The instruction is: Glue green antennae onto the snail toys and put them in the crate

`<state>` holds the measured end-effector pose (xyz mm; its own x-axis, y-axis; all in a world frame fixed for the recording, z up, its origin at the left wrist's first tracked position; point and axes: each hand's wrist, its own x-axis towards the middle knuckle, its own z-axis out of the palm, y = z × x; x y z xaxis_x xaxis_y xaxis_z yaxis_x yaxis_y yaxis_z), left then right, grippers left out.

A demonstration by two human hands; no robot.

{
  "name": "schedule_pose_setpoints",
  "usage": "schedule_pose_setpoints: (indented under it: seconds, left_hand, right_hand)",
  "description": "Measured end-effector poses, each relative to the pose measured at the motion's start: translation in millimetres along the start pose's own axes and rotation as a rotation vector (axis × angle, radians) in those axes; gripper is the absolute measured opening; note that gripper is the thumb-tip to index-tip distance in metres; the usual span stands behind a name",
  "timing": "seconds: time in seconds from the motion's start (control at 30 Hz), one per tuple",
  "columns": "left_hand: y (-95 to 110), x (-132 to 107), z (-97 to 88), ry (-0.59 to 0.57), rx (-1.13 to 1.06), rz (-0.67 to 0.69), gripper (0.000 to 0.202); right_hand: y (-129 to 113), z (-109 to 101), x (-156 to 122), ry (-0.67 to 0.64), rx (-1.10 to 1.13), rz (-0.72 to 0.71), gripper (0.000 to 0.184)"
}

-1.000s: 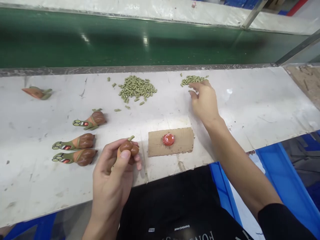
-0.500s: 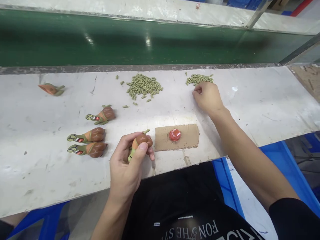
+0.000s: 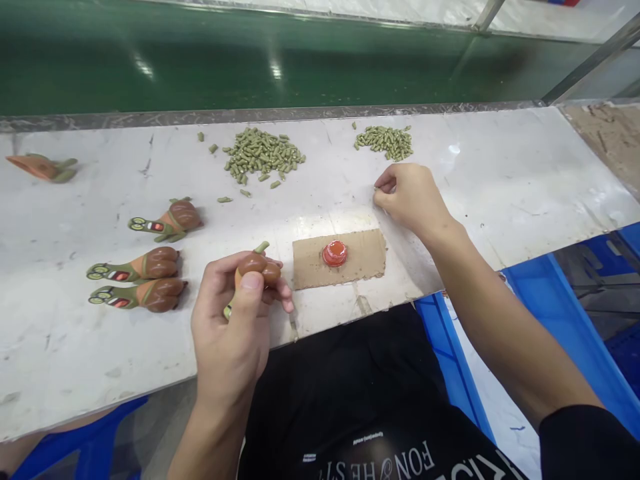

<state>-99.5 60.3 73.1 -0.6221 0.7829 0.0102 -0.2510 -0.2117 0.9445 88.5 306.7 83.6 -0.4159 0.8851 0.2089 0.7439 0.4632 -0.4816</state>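
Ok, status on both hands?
Left hand holding brown toy snail. Right hand, fingers pinched, near smaller pile of green pellets. Cardboard scrap with red cap between hands.

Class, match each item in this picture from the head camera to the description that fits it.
Column 1:
1. left hand
2. red cap
3. green pellets

Column 2:
A. sits on a cardboard scrap
B. lie mainly in two heaps on the white tabletop
C. grips a brown-shelled toy snail

Pairs: 1-C, 2-A, 3-B.
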Motion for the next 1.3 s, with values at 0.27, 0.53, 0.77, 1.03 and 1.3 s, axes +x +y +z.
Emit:
schedule_pose_setpoints:
  seconds: [0.27, 0.53, 0.77, 1.03, 1.3]
  left_hand:
    - [4, 1, 1.3, 0.039, 0.003, -0.087, 0.038]
    - [2, 0, -5.8, 0.020, 0.081, -0.066, 0.033]
    - [20, -18, 12.9, -0.048, 0.000, -0.158, 0.023]
    - [12, -36, 31.5, -0.243, 0.034, -0.285, 0.014]
    - [2, -36, 31.9, -0.248, 0.024, -0.291, 0.019]
  right_hand:
    - [1, -13, -31, -0.057, -0.018, -0.023, 0.019]
    - [-6, -25, -53, -0.026, 0.102, -0.090, 0.017]
    - [-54, -37, -103, -0.112, 0.842, 0.027, 0.005]
    - [-76, -31, -143, -0.274, 1.014, 0.037, 0.018]
    - [-83, -19, -149, -0.276, 1.181, 0.223, 0.015]
